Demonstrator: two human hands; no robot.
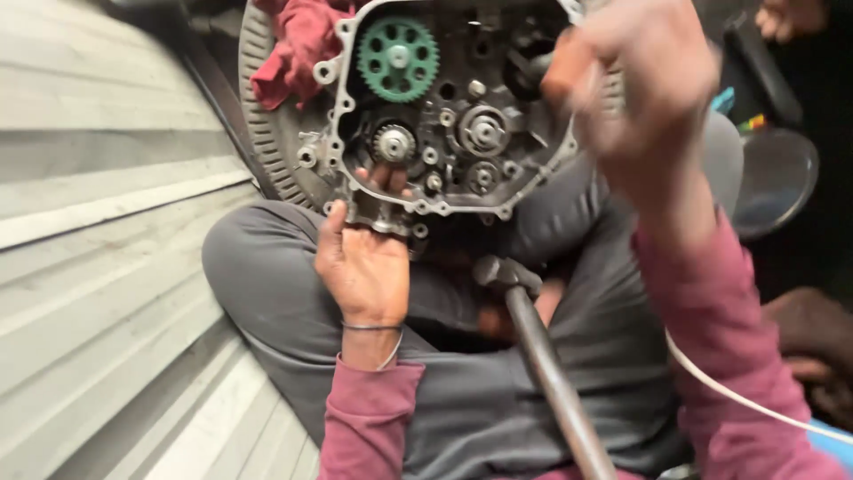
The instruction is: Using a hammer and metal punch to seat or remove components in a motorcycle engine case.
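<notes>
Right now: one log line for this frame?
left hand: grips lower edge of engine case | right hand: raised at case's right side, blurred | green gear: upper left in case | hammer: on lap | red rag: at case's upper left

The engine case (444,116) is sitting on the lap (267,267), with a tyre (267,133) behind it. A rag (298,44) is lying at its upper left, beside the big gear (397,59). A hammer (533,347) is lying below the case, between the knees.
</notes>
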